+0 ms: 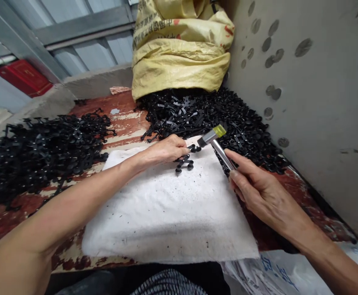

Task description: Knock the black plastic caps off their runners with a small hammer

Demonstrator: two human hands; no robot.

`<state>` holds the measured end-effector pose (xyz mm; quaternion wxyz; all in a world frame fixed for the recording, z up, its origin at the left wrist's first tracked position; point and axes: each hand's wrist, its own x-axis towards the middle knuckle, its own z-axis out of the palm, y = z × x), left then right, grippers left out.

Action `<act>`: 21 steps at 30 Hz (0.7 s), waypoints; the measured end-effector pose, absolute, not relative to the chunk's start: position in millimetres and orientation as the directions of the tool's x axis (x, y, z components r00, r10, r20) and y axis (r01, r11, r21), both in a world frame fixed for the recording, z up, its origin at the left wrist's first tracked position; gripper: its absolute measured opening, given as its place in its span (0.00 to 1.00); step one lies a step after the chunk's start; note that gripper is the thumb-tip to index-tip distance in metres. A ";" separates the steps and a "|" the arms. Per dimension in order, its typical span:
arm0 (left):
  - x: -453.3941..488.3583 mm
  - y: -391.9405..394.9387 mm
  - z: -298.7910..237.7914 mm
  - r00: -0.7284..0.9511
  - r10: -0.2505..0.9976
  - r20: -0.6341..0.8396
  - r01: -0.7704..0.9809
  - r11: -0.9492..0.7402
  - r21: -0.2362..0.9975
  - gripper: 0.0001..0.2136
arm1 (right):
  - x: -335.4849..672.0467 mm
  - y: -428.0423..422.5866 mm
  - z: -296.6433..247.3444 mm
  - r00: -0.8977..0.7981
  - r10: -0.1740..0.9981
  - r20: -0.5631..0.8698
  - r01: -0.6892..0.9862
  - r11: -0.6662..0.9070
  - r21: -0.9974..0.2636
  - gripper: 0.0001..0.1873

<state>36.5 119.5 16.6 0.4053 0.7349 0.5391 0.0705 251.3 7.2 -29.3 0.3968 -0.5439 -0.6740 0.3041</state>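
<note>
In the head view my left hand [172,148] is closed on a small black plastic part [185,160] with several round ends, held over a white cloth [154,217]. My right hand [252,180] grips the metal handle of a small hammer [212,137]. One end of the hammer's head is dark and the other is yellow-green. The dark end points toward the black part, close to its upper round ends; whether they touch I cannot tell. Small black specks lie scattered on the cloth.
A heap of black parts [43,151] lies at the left. Another pile [240,127] spills from a yellow woven sack [181,61] at the back. A pale wall [326,102] bounds the right, and a red box-like object [25,78] rests at the far left.
</note>
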 end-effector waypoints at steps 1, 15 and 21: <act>36.3 119.8 16.1 0.411 0.849 -0.333 0.731 -0.088 0.677 0.13 | 248.8 8.9 -27.3 -0.108 0.951 0.290 0.560 0.299 -0.772 0.25; 30.9 123.7 7.0 0.451 0.841 -0.298 0.690 -0.117 0.714 0.13 | 237.8 16.9 -10.2 -0.154 0.907 0.393 0.724 0.374 -0.579 0.29; 30.0 124.0 5.6 0.445 0.840 -0.310 0.702 -0.113 0.703 0.13 | 237.4 18.7 -15.8 -0.148 0.920 0.363 0.702 0.357 -0.616 0.30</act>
